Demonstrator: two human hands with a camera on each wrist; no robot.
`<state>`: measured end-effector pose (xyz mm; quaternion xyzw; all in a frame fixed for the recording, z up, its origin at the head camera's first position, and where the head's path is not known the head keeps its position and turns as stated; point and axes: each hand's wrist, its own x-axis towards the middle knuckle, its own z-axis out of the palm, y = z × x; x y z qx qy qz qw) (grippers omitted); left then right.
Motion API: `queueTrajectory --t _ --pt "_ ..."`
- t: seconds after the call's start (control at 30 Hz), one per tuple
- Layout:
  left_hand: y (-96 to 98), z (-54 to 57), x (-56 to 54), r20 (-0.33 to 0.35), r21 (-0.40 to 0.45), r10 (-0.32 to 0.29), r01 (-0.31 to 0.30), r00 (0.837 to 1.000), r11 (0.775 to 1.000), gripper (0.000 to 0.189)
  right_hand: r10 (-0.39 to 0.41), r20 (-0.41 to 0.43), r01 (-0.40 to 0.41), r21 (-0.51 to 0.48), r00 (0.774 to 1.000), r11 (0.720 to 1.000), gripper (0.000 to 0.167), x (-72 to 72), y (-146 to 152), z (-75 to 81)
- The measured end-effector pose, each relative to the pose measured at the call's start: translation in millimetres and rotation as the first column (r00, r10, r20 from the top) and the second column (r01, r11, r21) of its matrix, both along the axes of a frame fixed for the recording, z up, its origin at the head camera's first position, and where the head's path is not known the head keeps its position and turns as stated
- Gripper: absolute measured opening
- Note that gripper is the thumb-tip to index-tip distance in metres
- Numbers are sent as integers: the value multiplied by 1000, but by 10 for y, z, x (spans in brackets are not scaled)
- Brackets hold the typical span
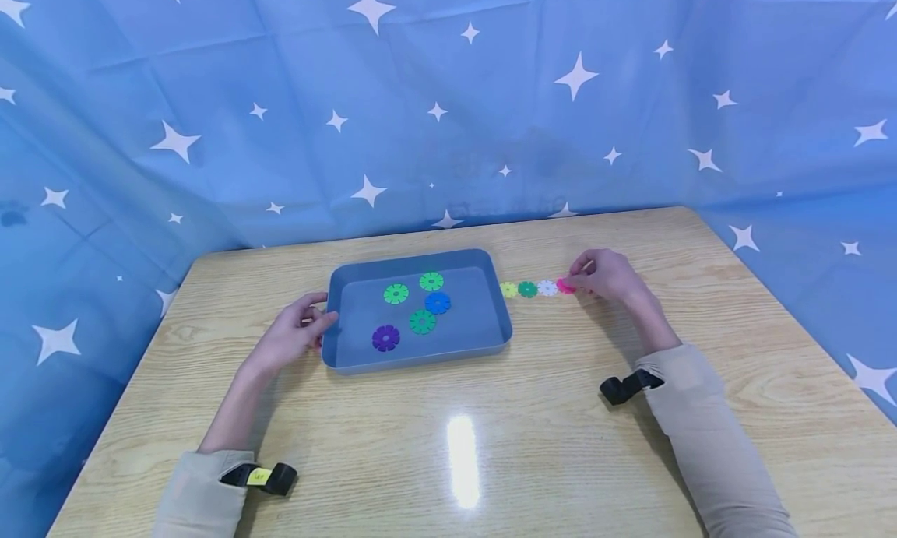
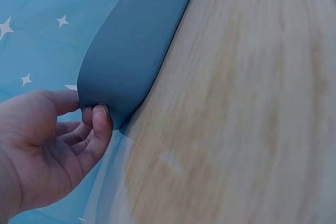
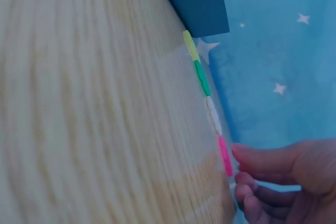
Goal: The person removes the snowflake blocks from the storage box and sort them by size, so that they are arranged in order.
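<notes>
My left hand point(image 1: 297, 328) grips the left wall of a blue-grey tray point(image 1: 413, 360), thumb over the rim and fingers outside. The left wrist view shows the fingers point(image 2: 100, 135) curled at the tray's end. Out to the right, my right hand point(image 1: 608, 276) pinches at the right edge of a pink notched plastic disc point(image 1: 564, 286), which lies at table level. This disc ends a row with a white disc point(image 1: 547, 288), a green disc point(image 1: 528, 289) and a yellow disc point(image 1: 508, 290). In the right wrist view the row is edge-on, with the thumb beside the pink disc point(image 3: 224, 156).
Inside the tray lie a purple disc point(image 1: 386, 338), a blue disc point(image 1: 437, 303) and several green discs point(image 1: 423, 321). The yellow disc sits right beside the tray's right wall. Behind the wooden table point(image 1: 561, 444) hangs a blue star-patterned cloth point(image 1: 490, 94).
</notes>
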<state>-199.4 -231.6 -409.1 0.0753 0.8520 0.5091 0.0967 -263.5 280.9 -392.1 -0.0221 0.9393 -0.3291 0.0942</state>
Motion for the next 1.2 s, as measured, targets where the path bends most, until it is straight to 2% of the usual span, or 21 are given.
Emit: queueTrajectory --t 0.23,0.5,0.7,0.93,1.03,1.2 --pt "1 3 -3 1 1 2 -2 1000 1000 59 43 -69 -45 -33 997 998 26 8 -98 48" --pt "-1 21 11 -1 -16 5 -5 1000 1000 59 111 -174 -129 -92 978 987 21 56 -431 130" --pt "-6 13 7 5 -10 4 -4 1000 1000 60 174 -242 -207 -122 955 971 17 103 -734 178" --pt "-12 -3 -2 16 18 -2 2 1000 1000 60 262 -319 -322 -151 911 935 16 169 -1101 248" --pt "-9 -3 -5 14 19 -3 2 1000 1000 60 291 -329 -355 -154 898 922 16 163 -1251 234" --pt "-4 -3 -7 10 15 -5 5 1000 1000 59 369 -319 -426 -130 873 895 20 106 -1485 126"
